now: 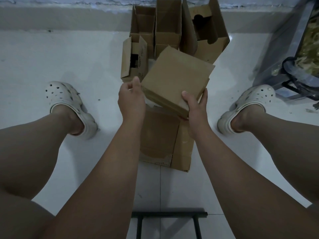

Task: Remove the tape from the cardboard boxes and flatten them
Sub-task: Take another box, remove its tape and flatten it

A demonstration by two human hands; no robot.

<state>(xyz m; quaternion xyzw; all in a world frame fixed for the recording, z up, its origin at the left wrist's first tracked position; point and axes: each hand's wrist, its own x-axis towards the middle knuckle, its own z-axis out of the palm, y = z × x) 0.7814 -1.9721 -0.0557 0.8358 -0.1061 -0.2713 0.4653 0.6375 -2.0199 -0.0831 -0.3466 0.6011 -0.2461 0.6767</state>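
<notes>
Head view: my right grip point(195, 107) clamps the near corner of the box point(176, 75); my left grip point(132, 97) curls just left of it, hold unclear.

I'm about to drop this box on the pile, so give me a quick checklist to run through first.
1. Right hand grips the held box: ok.
2. Left hand touching that box: cannot tell.
3. Tape gone from it: cannot tell, only one face shows.
4. Flat pile lying right below: ok.
5. Upright boxes flattened: not ok, they stand open.
</notes>
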